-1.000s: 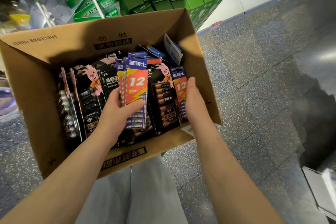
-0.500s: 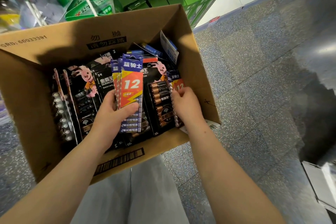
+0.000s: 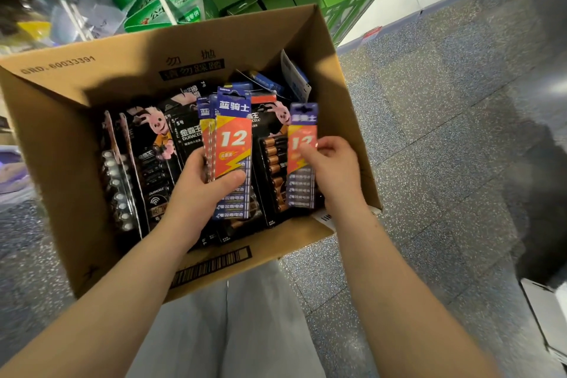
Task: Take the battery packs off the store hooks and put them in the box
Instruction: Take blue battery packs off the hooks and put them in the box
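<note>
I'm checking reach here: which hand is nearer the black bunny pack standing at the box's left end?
Left. The left hand grips an orange stack just right of the bunny pack; the right hand pinches another pack farther right.

An open cardboard box (image 3: 92,120) holds black packs (image 3: 153,156) standing on edge, a blue-orange stack (image 3: 233,138) upright mid-box and one slightly blurred pack (image 3: 302,163) at its right.

Bright overhead light, floor (image 3: 460,132) glare, box (image 3: 61,138) shadowed inside, edges perhaps blurred
</note>
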`<state>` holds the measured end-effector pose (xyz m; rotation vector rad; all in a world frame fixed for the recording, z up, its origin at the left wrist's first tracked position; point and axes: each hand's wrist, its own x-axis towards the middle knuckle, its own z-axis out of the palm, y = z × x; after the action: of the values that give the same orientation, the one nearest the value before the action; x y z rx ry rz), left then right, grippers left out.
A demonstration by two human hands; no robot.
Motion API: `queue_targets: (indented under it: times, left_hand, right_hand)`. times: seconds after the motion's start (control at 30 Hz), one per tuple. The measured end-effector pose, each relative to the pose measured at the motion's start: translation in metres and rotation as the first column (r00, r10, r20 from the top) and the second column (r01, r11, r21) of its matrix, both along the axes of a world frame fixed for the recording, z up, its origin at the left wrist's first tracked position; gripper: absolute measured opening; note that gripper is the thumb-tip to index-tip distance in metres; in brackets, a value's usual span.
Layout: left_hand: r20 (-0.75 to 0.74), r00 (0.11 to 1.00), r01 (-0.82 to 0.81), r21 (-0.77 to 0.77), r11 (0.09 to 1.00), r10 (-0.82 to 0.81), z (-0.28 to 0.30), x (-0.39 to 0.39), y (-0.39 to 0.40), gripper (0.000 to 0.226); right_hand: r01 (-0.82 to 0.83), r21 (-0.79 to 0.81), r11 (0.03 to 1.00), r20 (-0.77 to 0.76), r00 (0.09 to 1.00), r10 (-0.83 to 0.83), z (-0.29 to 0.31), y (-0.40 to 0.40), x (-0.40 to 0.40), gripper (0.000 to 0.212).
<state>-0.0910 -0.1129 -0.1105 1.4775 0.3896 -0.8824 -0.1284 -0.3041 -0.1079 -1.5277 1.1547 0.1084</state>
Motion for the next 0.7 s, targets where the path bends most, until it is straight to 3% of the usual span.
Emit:
queue_targets:
  times: [0.13, 0.23, 0.33, 0.47, 0.6, 0.7]
  left_hand:
    - [0.018, 1.0, -0.019, 0.003, 1.0, 0.019, 0.001, -0.001, -0.001, 0.056]
    - [0.014, 1.0, -0.021, 0.008, 1.0, 0.021, 0.003, 0.0, -0.003, 0.05]
    - [0.0, 0.999, -0.045, -0.049, 0.998, 0.045, 0.005, 0.001, -0.004, 0.063]
    - [-0.037, 0.999, -0.039, -0.13, 0.991, 0.034, -0.001, 0.003, 0.001, 0.101]
    - [-0.067, 0.998, -0.028, -0.196, 0.98, 0.015, -0.005, 0.003, 0.006, 0.079]
    - [-0.087, 0.996, -0.048, -0.238, 0.97, 0.028, -0.004, 0.006, 0.012, 0.078]
  right_hand:
    - [0.103, 0.158, 0.982, 0.273, 0.951, -0.144, 0.021, 0.008, 0.002, 0.019]
    - [-0.059, 0.065, 0.996, 0.361, 0.932, 0.032, 0.031, 0.023, 0.008, 0.029]
    - [-0.239, 0.044, 0.97, 0.361, 0.909, 0.207, 0.032, 0.039, 0.016, 0.032]
    - [-0.271, -0.013, 0.963, 0.297, 0.918, 0.262, 0.033, 0.055, 0.022, 0.028]
    - [-0.254, -0.025, 0.967, 0.229, 0.94, 0.253, 0.032, 0.061, 0.028, 0.029]
    - [-0.304, 0.049, 0.951, 0.211, 0.934, 0.288, 0.037, 0.064, 0.031, 0.019]
